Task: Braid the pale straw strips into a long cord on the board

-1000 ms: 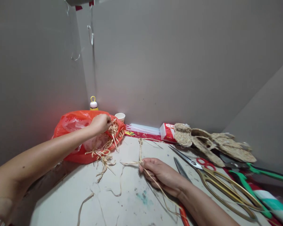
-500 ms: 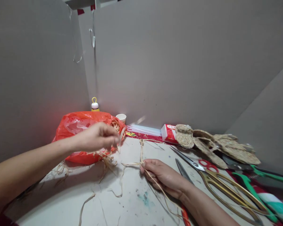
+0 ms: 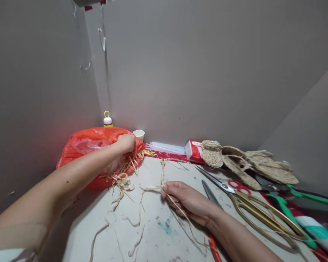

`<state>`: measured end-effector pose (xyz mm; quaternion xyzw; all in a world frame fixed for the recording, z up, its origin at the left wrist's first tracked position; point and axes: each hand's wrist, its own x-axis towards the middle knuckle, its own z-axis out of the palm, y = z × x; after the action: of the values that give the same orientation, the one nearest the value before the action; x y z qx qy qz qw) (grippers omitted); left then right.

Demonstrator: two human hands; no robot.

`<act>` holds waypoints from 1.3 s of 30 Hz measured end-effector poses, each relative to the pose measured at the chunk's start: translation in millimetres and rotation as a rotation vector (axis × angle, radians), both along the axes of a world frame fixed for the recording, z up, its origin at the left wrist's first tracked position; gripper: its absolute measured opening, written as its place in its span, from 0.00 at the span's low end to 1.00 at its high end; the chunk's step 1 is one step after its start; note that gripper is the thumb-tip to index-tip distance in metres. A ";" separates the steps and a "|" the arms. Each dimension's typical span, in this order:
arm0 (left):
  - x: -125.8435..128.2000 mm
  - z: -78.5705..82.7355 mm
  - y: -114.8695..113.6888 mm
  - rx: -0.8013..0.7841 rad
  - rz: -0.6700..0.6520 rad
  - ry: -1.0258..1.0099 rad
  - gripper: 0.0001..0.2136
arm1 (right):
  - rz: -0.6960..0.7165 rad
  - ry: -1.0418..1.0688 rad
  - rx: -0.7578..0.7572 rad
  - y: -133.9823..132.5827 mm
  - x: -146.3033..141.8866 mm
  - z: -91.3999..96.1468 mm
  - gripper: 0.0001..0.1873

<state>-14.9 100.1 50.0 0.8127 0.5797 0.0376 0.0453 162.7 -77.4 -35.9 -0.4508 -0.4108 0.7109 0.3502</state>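
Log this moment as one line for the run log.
left hand: in red bag, among loose raffia, grip unclear | right hand: pinching raffia strand on table | scissors: right of it, untouched

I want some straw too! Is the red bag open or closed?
Open. The left hand reaches into the red bag through its mouth, and pale straw strips spill out of it onto the table.

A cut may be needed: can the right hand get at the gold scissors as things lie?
Probably yes: the gold scissors lie uncovered beside the right hand, though it holds straw.
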 end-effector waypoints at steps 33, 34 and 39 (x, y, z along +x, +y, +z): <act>-34.9 91.8 -130.0 0.022 -0.480 -1.216 0.09 | 0.010 0.001 0.009 0.3 -0.3 -1.1 0.11; -35.0 82.5 -136.0 -0.130 -0.453 -1.184 0.09 | 0.010 0.003 0.009 -0.1 -0.4 -0.5 0.11; -38.2 10.4 -135.4 -0.709 -0.246 -1.179 0.10 | 0.000 0.005 0.005 -0.7 -0.4 1.0 0.11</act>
<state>-53.0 -35.3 60.3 0.6526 0.3395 0.2756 0.6188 162.3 -78.0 -34.9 -0.4483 -0.4117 0.7110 0.3521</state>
